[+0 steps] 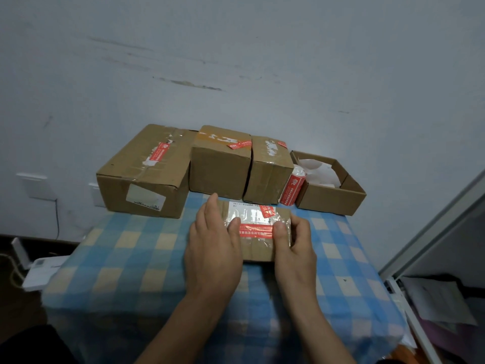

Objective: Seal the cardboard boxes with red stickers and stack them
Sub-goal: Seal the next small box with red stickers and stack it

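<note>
A small flat cardboard box (pixel 258 249) lies in the middle of the checked tablecloth. A red sticker (pixel 256 230) runs across its top, and a second red sticker (pixel 267 210) sits near its far edge. My left hand (pixel 214 245) lies flat on the box's left part, thumb on the sticker's left end. My right hand (pixel 295 245) grips the box's right side, thumb pressing the sticker's right end. A roll of red stickers (pixel 292 189) stands behind the box.
Three closed boxes with red stickers line the wall: a large one (pixel 147 172), a middle one (pixel 220 164) and a narrow one (pixel 270 172). An open box (pixel 330 197) with white paper sits at the back right. The table (pixel 126 258) has blue-and-yellow checks.
</note>
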